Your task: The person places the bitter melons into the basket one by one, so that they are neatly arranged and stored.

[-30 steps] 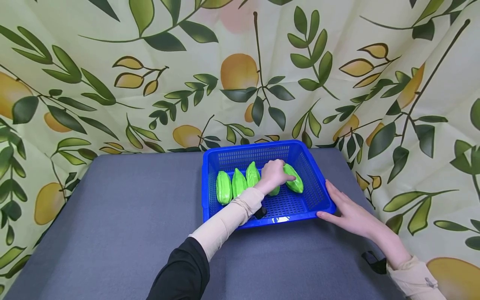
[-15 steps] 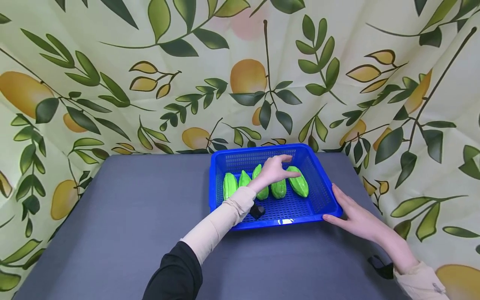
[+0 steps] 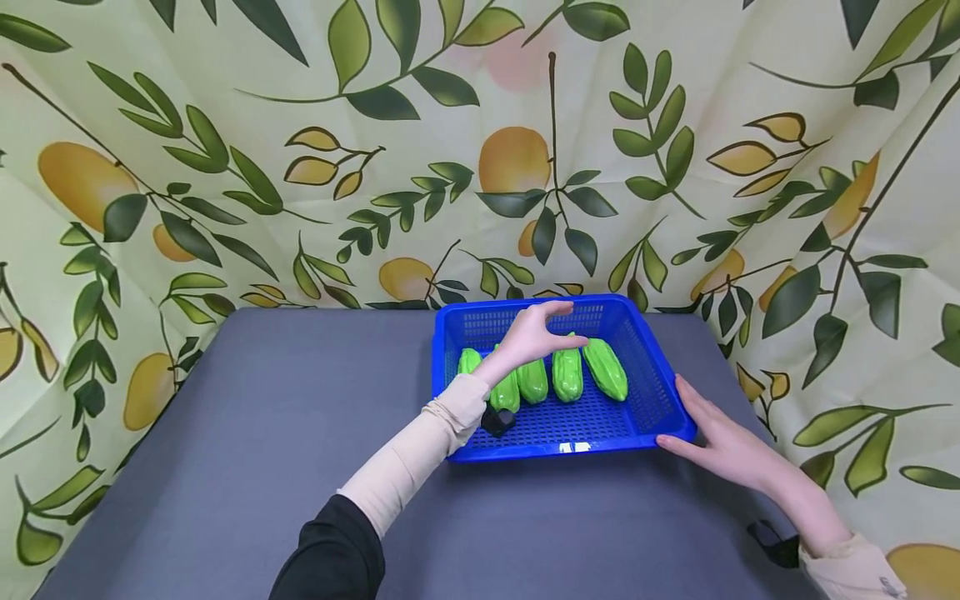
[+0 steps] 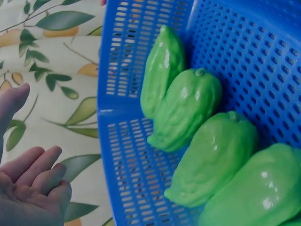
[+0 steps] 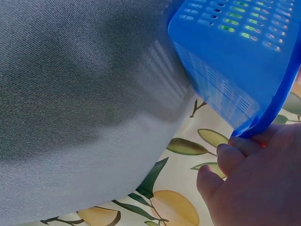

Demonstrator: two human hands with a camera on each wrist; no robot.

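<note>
Several green bitter melons (image 3: 605,369) lie side by side in a blue plastic basket (image 3: 592,437). My left hand (image 3: 534,335) hovers over their back ends, thumb and fingers spread apart, holding nothing. Its thumb reaches close to the top of the rightmost melon; whether it touches cannot be told. The left forearm hides part of the leftmost melons. My right hand (image 3: 723,442) holds the basket's front right corner, thumb at the front side and fingers along the right side. In the right wrist view, the fingers (image 5: 230,157) meet the basket's rim.
The basket stands on a grey table (image 3: 330,400), near its back edge. Behind and beside hangs a cloth (image 3: 420,200) printed with leaves and fruit. A black strap (image 3: 772,542) shows by the right wrist.
My left hand has let go of the rightmost bitter melon and moved left, its fingers spreading. The right hand has stayed at the basket's corner. The head view has shifted slightly.
</note>
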